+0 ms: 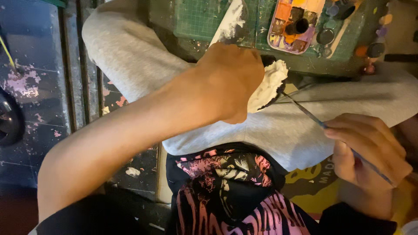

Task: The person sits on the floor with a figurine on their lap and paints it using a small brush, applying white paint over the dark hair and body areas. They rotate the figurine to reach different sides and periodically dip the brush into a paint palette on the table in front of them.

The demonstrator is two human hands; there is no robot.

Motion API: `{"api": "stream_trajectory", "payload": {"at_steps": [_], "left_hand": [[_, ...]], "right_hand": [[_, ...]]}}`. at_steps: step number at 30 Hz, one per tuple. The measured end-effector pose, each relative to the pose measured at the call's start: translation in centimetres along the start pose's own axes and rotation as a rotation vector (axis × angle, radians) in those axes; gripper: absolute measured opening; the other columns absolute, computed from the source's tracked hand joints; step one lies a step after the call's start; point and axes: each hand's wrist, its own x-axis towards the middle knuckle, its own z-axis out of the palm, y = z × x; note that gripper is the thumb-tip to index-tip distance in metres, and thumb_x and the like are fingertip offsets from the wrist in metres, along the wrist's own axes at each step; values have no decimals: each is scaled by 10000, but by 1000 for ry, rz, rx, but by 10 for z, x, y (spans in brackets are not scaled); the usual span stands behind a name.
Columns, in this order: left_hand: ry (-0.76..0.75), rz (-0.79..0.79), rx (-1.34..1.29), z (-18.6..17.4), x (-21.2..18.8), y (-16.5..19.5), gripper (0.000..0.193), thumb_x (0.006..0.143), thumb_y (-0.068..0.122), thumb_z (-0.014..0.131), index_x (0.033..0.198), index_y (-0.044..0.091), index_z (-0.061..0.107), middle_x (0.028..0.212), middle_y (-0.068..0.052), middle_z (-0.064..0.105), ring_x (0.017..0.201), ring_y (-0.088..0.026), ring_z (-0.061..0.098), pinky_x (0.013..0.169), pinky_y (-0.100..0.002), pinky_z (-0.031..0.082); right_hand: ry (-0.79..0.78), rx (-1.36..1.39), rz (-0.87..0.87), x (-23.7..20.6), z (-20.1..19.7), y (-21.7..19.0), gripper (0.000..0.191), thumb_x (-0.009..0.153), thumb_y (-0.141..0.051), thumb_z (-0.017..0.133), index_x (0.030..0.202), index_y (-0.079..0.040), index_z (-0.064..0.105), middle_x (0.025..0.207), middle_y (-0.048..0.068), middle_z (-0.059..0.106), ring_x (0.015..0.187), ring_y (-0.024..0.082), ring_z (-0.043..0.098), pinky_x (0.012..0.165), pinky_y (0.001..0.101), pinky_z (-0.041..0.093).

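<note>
My left hand (230, 78) grips the white sculpted piece (269, 85), steadying it over my lap. My right hand (370, 152) pinches a thin brush (305, 109), its tip seemingly touching the piece

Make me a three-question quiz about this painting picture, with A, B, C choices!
1. Where is the rectangular paint palette?
A. on the green cutting mat
B. on the grey trousers
C. on the floor

2. What colour is the lumpy clay-like figure?
A. red
B. white
C. blue

3. What is the right hand doing?
A. lying flat
B. gripping a thin paintbrush
C. holding a cup

Answers: 1 A, the palette lies on the green cutting mat. 2 B, its surface looks white. 3 B, the thin paintbrush runs from that hand to the figure, which the left hand holds.
</note>
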Motion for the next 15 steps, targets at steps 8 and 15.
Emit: {"api": "stream_trajectory", "payload": {"at_steps": [8,15], "left_hand": [[27,10,-17,0,1,3,517,668,180,780,1107,-58,647,1136,-194,661,1033,-337,680,798,-431,559],[4,24,3,1,0,5,407,712,147,744,1059,-53,669,1111,-187,645,992,-337,693,766,-427,571]], "right_hand": [[4,-15,-32,19,4,-4,60,1070,30,646,1116,50,679,1018,178,714,962,297,724,888,339,584],[-13,-51,-30,22,3,-11,63,1063,53,650,1116,57,684,1005,183,711,957,298,720,875,332,575]]}}
